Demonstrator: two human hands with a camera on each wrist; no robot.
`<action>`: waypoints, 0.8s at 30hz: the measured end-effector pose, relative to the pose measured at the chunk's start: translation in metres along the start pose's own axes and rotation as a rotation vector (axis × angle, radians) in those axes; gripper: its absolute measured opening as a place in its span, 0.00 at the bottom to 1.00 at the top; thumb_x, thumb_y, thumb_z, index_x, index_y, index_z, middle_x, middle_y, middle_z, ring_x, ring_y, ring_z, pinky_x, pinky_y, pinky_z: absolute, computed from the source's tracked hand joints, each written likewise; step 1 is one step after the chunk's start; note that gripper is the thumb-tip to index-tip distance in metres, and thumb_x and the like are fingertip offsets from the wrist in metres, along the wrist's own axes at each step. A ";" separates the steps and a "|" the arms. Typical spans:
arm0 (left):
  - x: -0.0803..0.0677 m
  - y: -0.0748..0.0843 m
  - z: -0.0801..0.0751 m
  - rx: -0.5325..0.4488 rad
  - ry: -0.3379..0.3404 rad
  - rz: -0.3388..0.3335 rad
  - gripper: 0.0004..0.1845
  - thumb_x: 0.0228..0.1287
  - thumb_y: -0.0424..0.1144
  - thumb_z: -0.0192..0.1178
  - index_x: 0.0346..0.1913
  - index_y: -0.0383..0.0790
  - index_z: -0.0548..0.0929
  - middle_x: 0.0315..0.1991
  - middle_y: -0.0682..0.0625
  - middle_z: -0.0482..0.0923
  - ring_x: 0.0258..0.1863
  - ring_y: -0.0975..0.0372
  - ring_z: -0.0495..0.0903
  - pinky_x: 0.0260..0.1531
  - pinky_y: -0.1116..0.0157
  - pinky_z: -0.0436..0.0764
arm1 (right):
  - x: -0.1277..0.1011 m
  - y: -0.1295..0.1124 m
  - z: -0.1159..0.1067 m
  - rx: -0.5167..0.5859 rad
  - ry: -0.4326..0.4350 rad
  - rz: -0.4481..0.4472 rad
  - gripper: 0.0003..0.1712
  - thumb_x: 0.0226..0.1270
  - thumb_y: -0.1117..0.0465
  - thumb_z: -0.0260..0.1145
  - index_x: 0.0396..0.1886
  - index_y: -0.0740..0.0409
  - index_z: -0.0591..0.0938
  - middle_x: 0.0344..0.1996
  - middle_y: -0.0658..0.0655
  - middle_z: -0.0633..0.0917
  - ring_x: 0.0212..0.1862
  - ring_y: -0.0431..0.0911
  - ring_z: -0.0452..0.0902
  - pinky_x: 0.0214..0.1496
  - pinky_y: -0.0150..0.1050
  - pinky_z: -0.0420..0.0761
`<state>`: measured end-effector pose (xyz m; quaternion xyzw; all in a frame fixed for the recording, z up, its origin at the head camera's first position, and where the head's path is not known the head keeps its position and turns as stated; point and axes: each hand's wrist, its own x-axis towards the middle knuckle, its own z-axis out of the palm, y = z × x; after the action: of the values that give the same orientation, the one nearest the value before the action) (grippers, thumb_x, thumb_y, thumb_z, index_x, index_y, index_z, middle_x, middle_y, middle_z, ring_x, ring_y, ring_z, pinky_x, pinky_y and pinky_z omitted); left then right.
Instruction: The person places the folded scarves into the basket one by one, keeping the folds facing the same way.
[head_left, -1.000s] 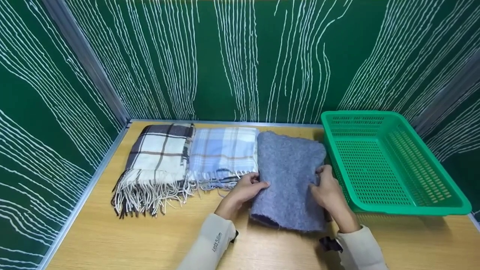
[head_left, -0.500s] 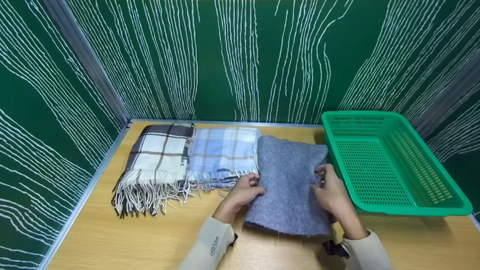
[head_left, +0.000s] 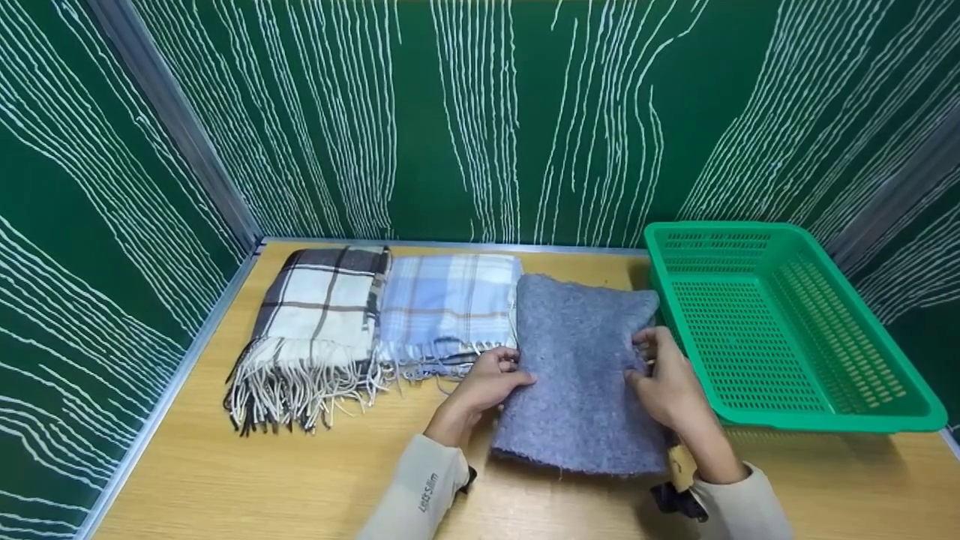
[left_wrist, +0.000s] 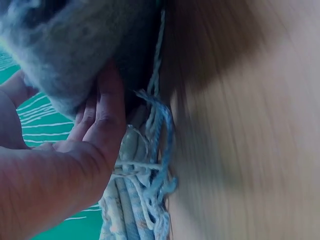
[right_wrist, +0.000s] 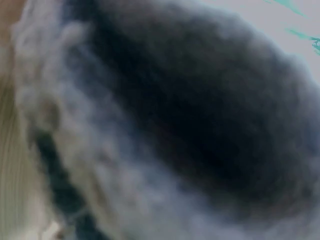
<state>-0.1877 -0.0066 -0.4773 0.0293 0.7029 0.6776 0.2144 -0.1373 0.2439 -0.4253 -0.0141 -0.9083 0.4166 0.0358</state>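
Green panels streaked with white lines are seen behind a light wooden table in the head view. A folded grey fuzzy scarf is gripped at its two side edges: the left hand is curled round the left edge with the thumb on top, and the right hand is curled round the right edge in the same way. Compared with a second ago, the scarf is spread flatter and wider, its far edge is drawn a little nearer to the person, and both hands are set slightly nearer as well. The scarf's long axis is run from the person toward the back wall, with the near end by the sleeves. Just beside its left edge a blue plaid scarf is laid, its fringe touching the left hand; a cream and brown plaid scarf is laid beyond that. A green plastic basket is set just right of the right hand.

From the left wrist, the left hand's fingers are seen tucked under the grey scarf's edge, with pale blue fringe hanging just beside them.

From the right wrist, only blurred grey fabric is seen filling the frame; the fingers are not shown.
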 end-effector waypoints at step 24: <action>-0.011 0.019 0.001 -0.053 -0.005 0.116 0.21 0.61 0.25 0.65 0.58 0.34 0.76 0.45 0.43 0.86 0.43 0.59 0.80 0.44 0.64 0.79 | -0.013 -0.016 -0.030 -0.024 0.041 -0.057 0.25 0.70 0.77 0.64 0.64 0.69 0.69 0.49 0.73 0.82 0.49 0.60 0.78 0.47 0.51 0.73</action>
<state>-0.1817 -0.0078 -0.4558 0.0658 0.6814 0.7071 0.1773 -0.1222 0.2555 -0.3945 0.0029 -0.9122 0.4043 0.0662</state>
